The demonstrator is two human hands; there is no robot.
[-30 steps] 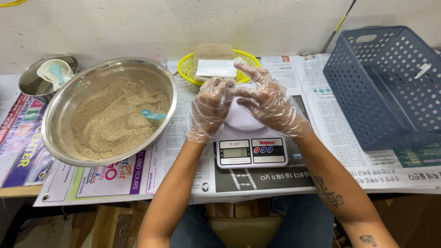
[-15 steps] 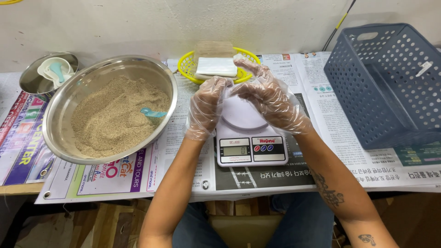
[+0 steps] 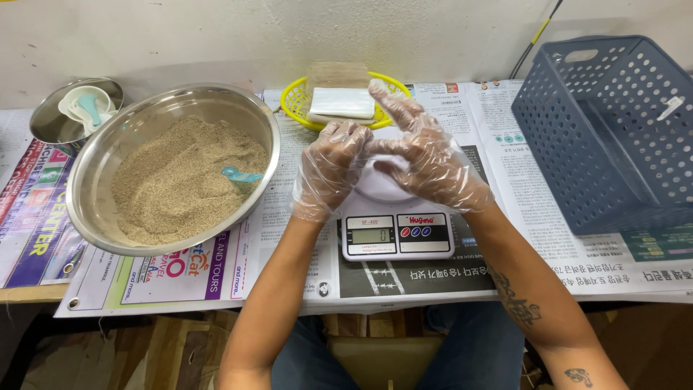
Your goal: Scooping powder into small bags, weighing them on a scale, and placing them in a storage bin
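Both hands gloved in clear plastic, meeting over a white dish (image 3: 379, 186) on the scale (image 3: 395, 232). Left hand (image 3: 330, 167) curled, fingertips at the dish's left rim; right hand (image 3: 426, 160) half open, fingers bent over the dish, grip not clear. Left of the left hand, a steel bowl (image 3: 115, 152) of tan grain with a blue scoop (image 3: 242, 175); beyond the hands, a yellow basket (image 3: 297, 101).

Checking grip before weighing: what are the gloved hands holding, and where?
Both the left hand and right hand touch the white dish on the scale; any firm hold is unclear.
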